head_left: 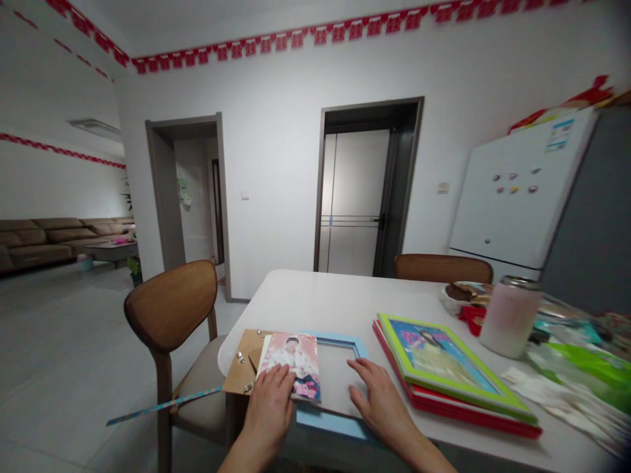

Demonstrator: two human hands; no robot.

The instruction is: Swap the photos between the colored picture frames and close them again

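My left hand (pixel 270 402) lies with its fingers flat on the lower left of a photo (pixel 306 361), which has a pink floral background and a person in white. Its thumb is hidden. Under the photo's left side is a brown backing board (pixel 237 374) with metal clips (pixel 240 357). To the right, the photo overlaps a light blue picture frame (pixel 340 424) lying on the table. Over that frame's right side is my right hand (pixel 377 397), open, thumb and fingers spread and nothing in them.
Right of my hands, a green-framed picture (pixel 444 355) rests on red frames (pixel 473 410) on the white table (pixel 315 295). Beyond stands a pink bottle (pixel 510 318) among bags and wrappers. A patterned strip (pixel 165 405) juts past the left edge, near a wooden chair (pixel 172 305).
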